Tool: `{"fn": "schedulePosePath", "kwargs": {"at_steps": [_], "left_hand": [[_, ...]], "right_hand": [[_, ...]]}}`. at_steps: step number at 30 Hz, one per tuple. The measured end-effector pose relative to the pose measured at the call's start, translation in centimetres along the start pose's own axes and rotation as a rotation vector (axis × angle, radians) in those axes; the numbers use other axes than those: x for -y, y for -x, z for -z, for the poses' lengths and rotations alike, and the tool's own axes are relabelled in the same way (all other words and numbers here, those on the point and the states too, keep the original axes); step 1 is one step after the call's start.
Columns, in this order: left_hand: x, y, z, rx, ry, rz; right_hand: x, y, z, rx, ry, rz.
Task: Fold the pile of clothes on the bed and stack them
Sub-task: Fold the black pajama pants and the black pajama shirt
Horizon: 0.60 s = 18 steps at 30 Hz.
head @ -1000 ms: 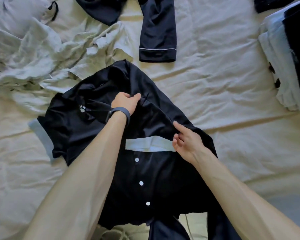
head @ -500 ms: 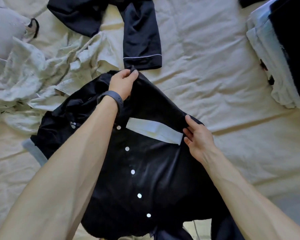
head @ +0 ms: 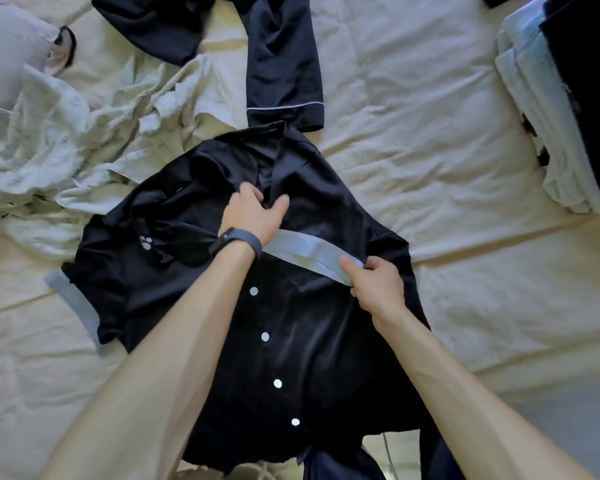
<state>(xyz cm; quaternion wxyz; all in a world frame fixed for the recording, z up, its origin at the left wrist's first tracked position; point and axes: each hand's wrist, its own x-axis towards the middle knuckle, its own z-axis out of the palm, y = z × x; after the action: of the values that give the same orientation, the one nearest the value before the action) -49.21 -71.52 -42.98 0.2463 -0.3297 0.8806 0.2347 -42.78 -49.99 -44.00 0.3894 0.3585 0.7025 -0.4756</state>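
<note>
shirt look: black shirt point(head: 312, 348), shiny fabric, front side up, placket closed with a row of white buttons point(head: 265, 337) running down the middle
shirt trim: pale band point(head: 309, 249) slanting across the chest above a pocket; pale cuff point(head: 73, 303) on the sleeve at the left; small white print point(head: 146, 242) near that sleeve
shirt state: unfolded and rumpled, top part bunched up around the collar, hem hanging toward the camera
shirt location: centre of the bed point(head: 447, 150), lying on the cream sheet, collar end just below the cuff of a navy piped garment point(head: 281, 64)
left hand: left hand point(head: 253, 216) is on the chest just below the collar, back of hand up, forearm coming in from lower left, dark wristband point(head: 236, 242) on the wrist
left fingers: curled into the black fabric with thumb spread to the right, gripping a fold of the shirt
right hand: right hand point(head: 378, 285) is at the right end of the pale band, forearm coming in from lower right
right fingers: thumb lies on top of the band, other fingers tucked under, pinching the shirt at that edge
unfolded pile: crumpled pale clothes point(head: 66, 140) on the left, touching the shirt's left shoulder
done stack: folded stack point(head: 551, 109) at the right edge of the bed, pale pieces with a dark one on top, well apart from the shirt
other: grey item point(head: 11, 53) in the top left corner, cannot tell what it is
</note>
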Motion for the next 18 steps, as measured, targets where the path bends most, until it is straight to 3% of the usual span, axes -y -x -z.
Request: {"fn": "schedulePosePath", "kwargs": {"at_steps": [2, 7, 11, 18], "left_hand": [[1.6, 1.7, -0.5, 0.072, -0.107, 0.047], [3.6, 3.0, -0.1, 0.015, -0.110, 0.008], [3.8, 3.6, -0.2, 0.051, -0.119, 0.044], [3.3, 4.0, -1.1, -0.055, -0.131, 0.061]], "right_hand": [[-0.3, 0.5, -0.4, 0.042, -0.053, -0.004], [-0.6, 1.1, -0.6, 0.137, -0.144, -0.013], [-1.2, 1.4, -0.2, 0.072, -0.064, -0.030], [-1.5, 1.5, 0.2, -0.031, 0.017, 0.042]]}}
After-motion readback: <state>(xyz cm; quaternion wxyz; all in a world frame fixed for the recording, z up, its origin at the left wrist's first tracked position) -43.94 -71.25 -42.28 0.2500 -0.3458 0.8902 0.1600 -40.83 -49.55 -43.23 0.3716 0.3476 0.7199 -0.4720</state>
